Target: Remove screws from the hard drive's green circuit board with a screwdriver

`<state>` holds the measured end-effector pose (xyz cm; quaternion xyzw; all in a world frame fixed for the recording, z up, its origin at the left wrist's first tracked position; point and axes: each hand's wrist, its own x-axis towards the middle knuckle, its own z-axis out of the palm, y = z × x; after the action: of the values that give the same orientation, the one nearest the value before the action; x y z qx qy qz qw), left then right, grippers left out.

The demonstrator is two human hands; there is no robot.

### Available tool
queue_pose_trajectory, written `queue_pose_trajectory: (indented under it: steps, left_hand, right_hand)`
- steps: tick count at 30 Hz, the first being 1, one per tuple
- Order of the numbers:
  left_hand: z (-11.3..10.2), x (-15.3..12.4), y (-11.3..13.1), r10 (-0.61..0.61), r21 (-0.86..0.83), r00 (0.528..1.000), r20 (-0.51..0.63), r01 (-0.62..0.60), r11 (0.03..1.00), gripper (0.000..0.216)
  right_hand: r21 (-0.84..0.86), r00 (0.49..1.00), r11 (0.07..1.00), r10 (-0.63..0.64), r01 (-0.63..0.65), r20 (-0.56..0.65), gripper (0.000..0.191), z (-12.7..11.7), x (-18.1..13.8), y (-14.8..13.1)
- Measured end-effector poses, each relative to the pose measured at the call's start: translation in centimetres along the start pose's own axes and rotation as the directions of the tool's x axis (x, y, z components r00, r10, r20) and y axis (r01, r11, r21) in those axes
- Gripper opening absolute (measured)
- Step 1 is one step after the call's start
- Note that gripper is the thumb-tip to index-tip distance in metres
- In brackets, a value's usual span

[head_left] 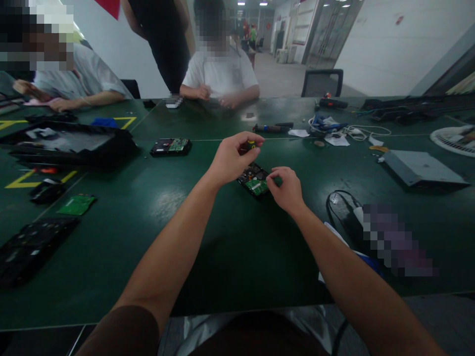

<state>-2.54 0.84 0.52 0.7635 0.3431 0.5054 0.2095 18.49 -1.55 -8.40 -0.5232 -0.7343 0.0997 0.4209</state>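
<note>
Watching from nearby, I see the left hand [235,157] with its fingers closed around a black-and-yellow handle [252,145], above a small black drive [254,180] with a green board [259,187]. The drive lies on the tabletop [237,242] between both hands. The right hand [287,190] is at its right edge, thumb and forefinger close together; whether they pinch it I cannot tell. If they aren't bracing it, a sideways push could slide or spin the drive on that smooth-looking surface. The handle's lower end is hidden from me; should it carry a hard tip, a slip might scratch the exposed board or jab those nearby fingers.
</note>
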Motion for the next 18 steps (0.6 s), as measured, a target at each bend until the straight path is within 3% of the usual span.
queue_pose_trajectory:
  steps: [7,13,18]
  left_hand:
    - [-1.9,0.3,-0.4,-0.043,0.028,0.998,-0.036,0.044,0.999,0.024]
    - [-3.4,0.1,-1.9,-0.108,0.134,0.994,0.004,0.106,0.985,0.023]
    - [-3.2,-0.1,-2.3,-0.156,0.123,0.986,0.054,0.149,0.981,0.022]
  right_hand:
    - [-0.027,0.993,0.997,0.081,-0.079,0.091,0.028,0.9,-0.1,1.2]
    - [-0.054,0.984,0.994,0.098,-0.091,0.147,0.032,1.1,0.0,1.6]
    - [-0.068,0.982,0.993,0.109,-0.099,0.154,0.031,1.1,0.0,1.7]
